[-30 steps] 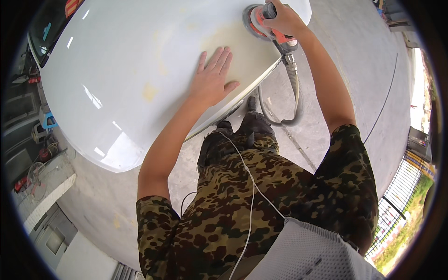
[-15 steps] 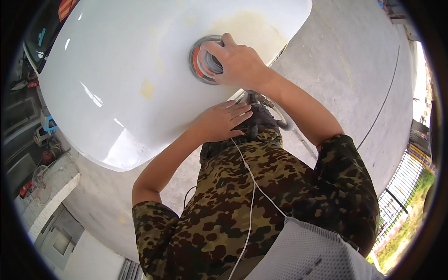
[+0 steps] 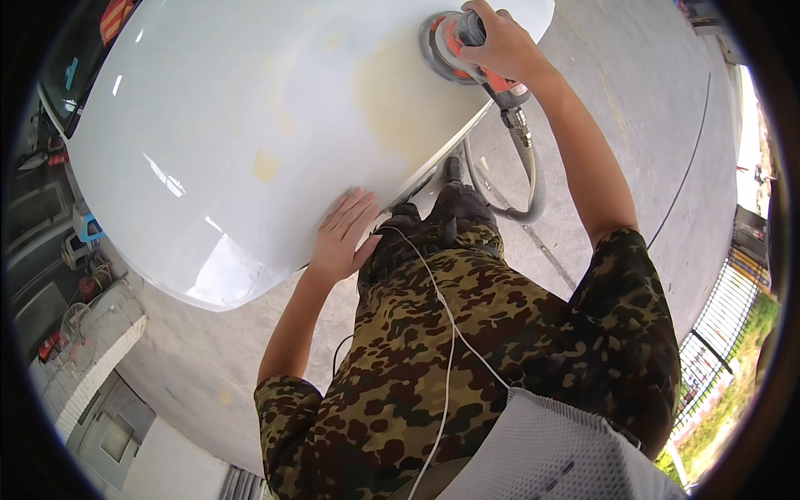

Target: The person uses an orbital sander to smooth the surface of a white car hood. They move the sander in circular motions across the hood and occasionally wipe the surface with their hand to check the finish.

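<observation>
In my right hand [image 3: 510,48] is a round orbital sander [image 3: 457,52], orange and dark grey, its pad against the white car panel [image 3: 250,100] near the far right corner. A grey hose [image 3: 533,179] runs from the sander's handle, past the panel's edge and down in a loop. My left hand [image 3: 340,237] lies with fingers stretched out at the near edge of the panel, holding nothing. Between the hands, a dull yellowish patch [image 3: 387,100] marks the panel's surface, and a smaller yellow spot [image 3: 266,165] lies further left.
Grey concrete floor [image 3: 633,167] surrounds the panel, with a thin dark cable [image 3: 687,179] lying on it at right. Shelving with tools and a wire fan [image 3: 75,325] stands at left. A white cord [image 3: 450,333] hangs down my camouflage shirt.
My right hand has carried the sander to the right and away from me, uncovering the yellowish patch and the hose. My left hand has shifted left along the near edge.
</observation>
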A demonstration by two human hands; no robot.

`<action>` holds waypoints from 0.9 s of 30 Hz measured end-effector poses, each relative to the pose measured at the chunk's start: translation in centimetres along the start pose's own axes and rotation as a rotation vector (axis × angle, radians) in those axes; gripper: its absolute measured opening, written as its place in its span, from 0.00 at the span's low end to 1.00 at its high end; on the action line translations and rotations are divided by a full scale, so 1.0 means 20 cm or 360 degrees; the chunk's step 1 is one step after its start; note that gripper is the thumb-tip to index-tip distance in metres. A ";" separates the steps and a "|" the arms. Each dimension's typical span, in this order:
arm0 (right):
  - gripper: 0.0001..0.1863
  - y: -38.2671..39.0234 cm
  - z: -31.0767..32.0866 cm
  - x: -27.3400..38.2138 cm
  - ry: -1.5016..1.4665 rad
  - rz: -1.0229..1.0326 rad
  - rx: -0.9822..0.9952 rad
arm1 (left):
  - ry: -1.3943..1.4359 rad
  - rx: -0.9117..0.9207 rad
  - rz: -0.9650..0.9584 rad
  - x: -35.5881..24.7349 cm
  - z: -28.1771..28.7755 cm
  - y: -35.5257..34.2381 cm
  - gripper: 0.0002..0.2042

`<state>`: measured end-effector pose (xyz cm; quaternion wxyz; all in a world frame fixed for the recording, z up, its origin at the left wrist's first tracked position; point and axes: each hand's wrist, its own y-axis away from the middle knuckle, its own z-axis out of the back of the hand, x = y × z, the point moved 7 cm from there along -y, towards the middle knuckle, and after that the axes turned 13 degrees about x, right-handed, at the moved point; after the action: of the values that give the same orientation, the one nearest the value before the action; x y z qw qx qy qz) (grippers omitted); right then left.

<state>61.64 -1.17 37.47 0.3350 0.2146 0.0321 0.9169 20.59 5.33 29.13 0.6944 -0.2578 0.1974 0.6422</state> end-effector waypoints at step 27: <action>0.41 0.43 -0.18 -0.01 -0.0032 -0.0074 0.0102 | -0.0493 0.0253 0.0247 0.11 -0.07 -0.64 0.47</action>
<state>55.15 -7.56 35.97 0.3494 0.2337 0.0629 0.9052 33.68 5.71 27.99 0.6831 -0.0842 0.1574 0.7082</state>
